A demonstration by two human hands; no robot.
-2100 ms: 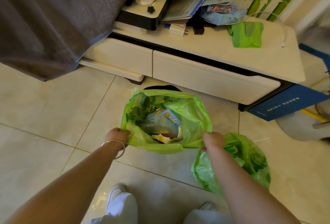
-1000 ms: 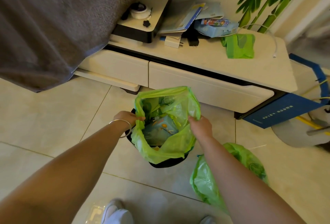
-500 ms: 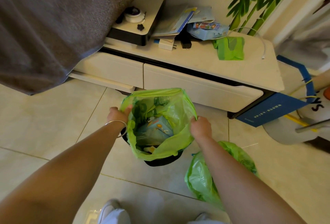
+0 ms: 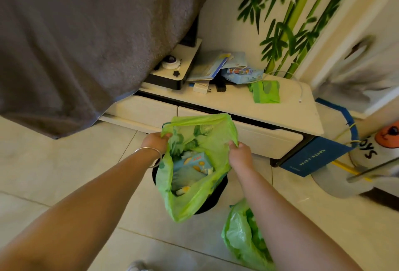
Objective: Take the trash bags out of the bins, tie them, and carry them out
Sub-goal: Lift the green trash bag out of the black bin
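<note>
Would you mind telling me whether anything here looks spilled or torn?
Nothing stands out: the open green plastic trash bag looks intact, held at its rim by the left hand and right hand over the black bin.

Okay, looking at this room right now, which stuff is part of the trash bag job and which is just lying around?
Part of the job:
- open green trash bag, gripped at its rim by the left hand and right hand
- black bin under it
- second green bag on the floor

Just lying about:
- folded green bags on the cabinet
- booklets
- blue box
- grey blanket
</note>
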